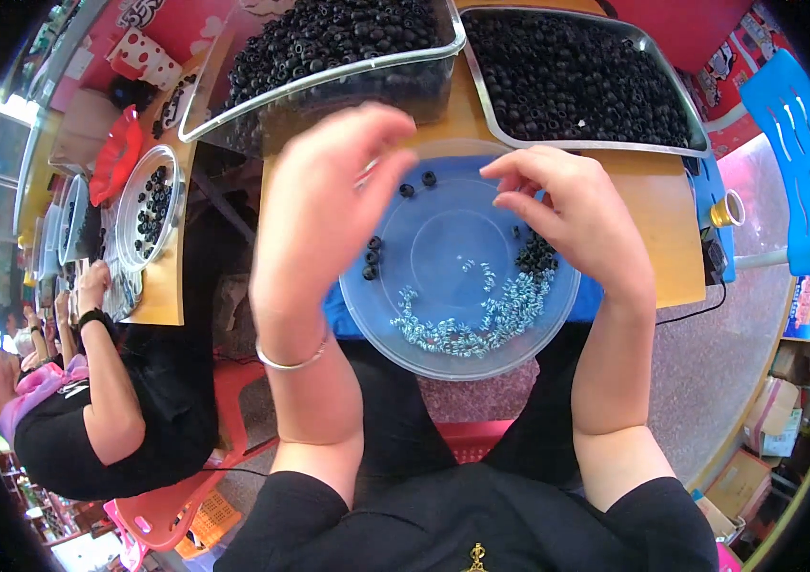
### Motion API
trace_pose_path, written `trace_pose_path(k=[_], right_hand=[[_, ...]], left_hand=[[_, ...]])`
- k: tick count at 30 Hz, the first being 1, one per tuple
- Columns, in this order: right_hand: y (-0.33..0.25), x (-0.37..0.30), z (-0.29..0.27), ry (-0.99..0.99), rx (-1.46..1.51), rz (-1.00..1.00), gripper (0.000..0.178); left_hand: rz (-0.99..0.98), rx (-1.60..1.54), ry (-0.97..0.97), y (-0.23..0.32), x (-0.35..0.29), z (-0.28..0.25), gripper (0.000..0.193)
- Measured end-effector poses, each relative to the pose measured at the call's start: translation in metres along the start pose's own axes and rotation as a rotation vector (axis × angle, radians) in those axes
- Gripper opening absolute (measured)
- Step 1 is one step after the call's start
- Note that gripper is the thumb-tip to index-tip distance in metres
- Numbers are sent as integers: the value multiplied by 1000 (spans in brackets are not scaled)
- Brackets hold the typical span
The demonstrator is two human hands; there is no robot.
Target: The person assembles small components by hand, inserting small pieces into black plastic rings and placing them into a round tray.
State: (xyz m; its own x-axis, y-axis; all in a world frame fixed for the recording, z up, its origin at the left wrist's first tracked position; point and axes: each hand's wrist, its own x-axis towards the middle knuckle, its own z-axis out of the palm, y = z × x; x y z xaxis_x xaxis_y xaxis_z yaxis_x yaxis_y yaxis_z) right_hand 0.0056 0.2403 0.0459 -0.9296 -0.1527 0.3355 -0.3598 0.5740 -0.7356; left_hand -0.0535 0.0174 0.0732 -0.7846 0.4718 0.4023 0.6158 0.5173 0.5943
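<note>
A shallow, round clear plastic tray (405, 257) lies before me on a blue surface. Along its near side spreads a curved band of small white and pale-blue pieces (467, 338). A cluster of small black ring-like pieces (536, 255) sits at its right side, and a few more lie at the left and far edges. My left hand (329, 191) is raised over the tray's far left side, smeared by motion; a small shiny spot shows near its fingers. Above the far right rim hovers my right hand (567, 205), thumb and forefinger apart with nothing visible between them, other fingers curled.
A clear bin (329, 81) of black pieces and a metal tray (596, 148) of more stand at the back. A yellow cup (727, 209) and a blue chair (791, 153) are at right. At left, a co-worker's hand (93, 283) is near a round container (174, 176).
</note>
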Motion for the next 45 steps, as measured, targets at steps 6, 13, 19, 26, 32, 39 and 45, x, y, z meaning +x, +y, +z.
trace_pose_path(k=[6, 13, 19, 26, 32, 39, 45], right_hand=[[18, -13, 3, -196, -440, 88, 17], [17, -14, 17, -278, -505, 152, 9], [12, -14, 27, -261, -571, 120, 5], [3, -15, 46, -383, -356, -47, 18], [7, -14, 52, -400, -471, -31, 16], [1, -1, 31, -187, 127, 106, 10], [4, -1, 23, -147, 383, 240, 10]], left_hand=[[-47, 366, -88, -31, -36, 44, 22], [-67, 480, -179, -37, -32, 60, 17], [-142, 370, -174, -39, -33, 60, 14], [-103, 232, -195, -43, -40, 54, 16], [-84, 116, -248, -30, -39, 44, 20], [-11, -291, -151, -11, -36, 38, 25], [138, -275, -14, -14, -32, 52, 20]])
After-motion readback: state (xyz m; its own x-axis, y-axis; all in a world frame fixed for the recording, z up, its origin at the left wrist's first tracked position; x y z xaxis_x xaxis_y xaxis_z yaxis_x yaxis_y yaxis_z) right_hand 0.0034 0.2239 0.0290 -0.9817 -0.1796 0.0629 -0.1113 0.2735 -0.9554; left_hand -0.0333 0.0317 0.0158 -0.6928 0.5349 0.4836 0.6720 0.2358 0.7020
